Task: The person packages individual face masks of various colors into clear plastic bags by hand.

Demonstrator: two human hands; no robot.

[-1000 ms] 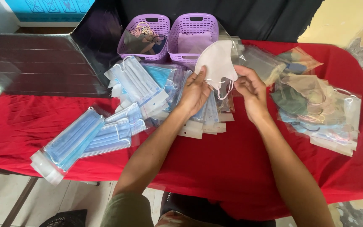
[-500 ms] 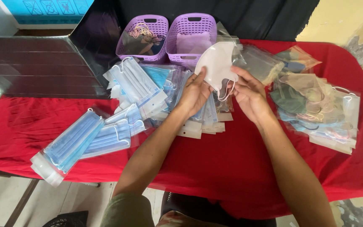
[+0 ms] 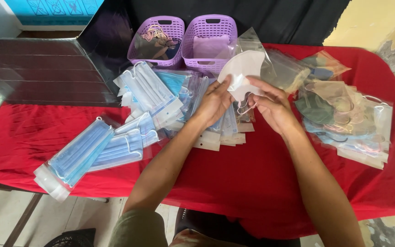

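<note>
Two hands meet over the middle of the surface (image 3: 252,192), which is draped in red cloth. Between them: a white folded mask (image 3: 243,73), cup-shaped, held up above the piles and tilted toward the baskets.

Left hand (image 3: 214,101): fingers curled onto the mask's left edge, thumb on the near face. Closed on it, not flat.

Right hand (image 3: 273,106): fingers bent and pinching at the mask's lower right edge, where a thin ear loop (image 3: 243,109) hangs down in a small curl. Whether the loop itself is pinched or only the edge, I cannot tell.

Under and just left of the left hand: a loose heap of clear sleeves of blue flat masks (image 3: 154,93), overlapping each other. Further left, near the front edge, one larger clear pack of blue masks (image 3: 76,153) lies slanted, with a second pack (image 3: 120,148) touching its right side.

Right of the right hand: a spread of clear bags with cloth masks (image 3: 344,119) in beige, green and blue, stacked unevenly.

At the back, side by side and touching: a left purple basket (image 3: 157,23) holding dark items and thin loops, and a right purple basket (image 3: 212,23) with something pale purple inside. The mask sits just in front of the right one.

Far left: a dark ribbed panel (image 3: 33,68) along the cloth.
</note>
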